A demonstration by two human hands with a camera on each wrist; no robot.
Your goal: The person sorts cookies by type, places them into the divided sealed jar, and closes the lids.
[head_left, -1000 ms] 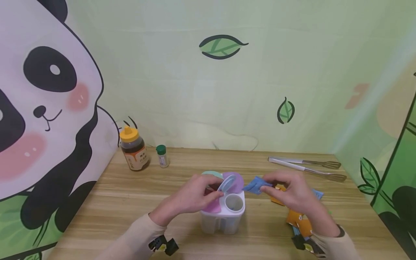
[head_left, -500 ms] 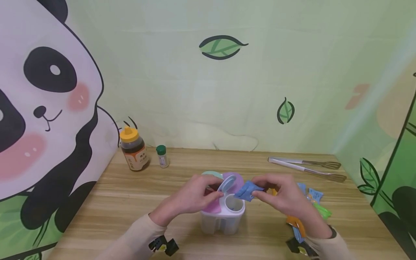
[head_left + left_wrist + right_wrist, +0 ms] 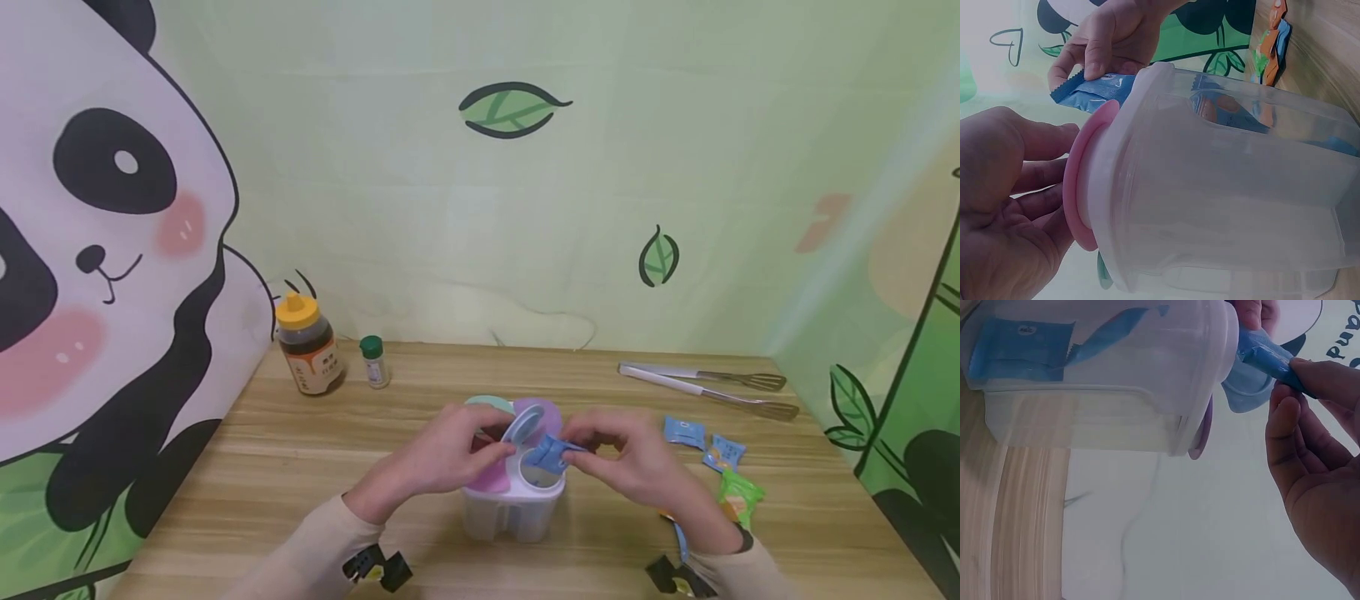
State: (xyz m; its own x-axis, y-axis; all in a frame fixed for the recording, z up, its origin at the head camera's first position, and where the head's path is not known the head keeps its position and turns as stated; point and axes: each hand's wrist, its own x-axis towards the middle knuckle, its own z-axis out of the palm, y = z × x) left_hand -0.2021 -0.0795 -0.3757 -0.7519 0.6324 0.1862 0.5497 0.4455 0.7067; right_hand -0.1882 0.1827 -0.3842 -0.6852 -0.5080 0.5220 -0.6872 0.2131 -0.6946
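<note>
A clear container [image 3: 513,518] with a white top and several round coloured lids stands on the table. My left hand [image 3: 442,450] holds the raised blue lid [image 3: 523,425] by its edge; the pink lid [image 3: 1075,181], purple lid [image 3: 553,414] and green lid [image 3: 487,400] are down. Between thumb and fingers, my right hand [image 3: 633,454] pinches a small blue packet [image 3: 546,454]. That packet is tilted over the uncovered round opening, its lower end at the rim. Through the clear wall in the right wrist view, blue packets [image 3: 1022,350] show inside.
Right of the container lie blue packets [image 3: 684,431] and a green packet [image 3: 741,496]; orange ones are partly hidden by my right arm. Metal utensils [image 3: 712,392] with slotted ends lie at back right. A yellow-capped jar [image 3: 313,360] and green-capped bottle [image 3: 375,363] stand at back left.
My right hand has moved left with the blue packet, from beside the container to over its opening. The left hand and raised lid have stayed put.
</note>
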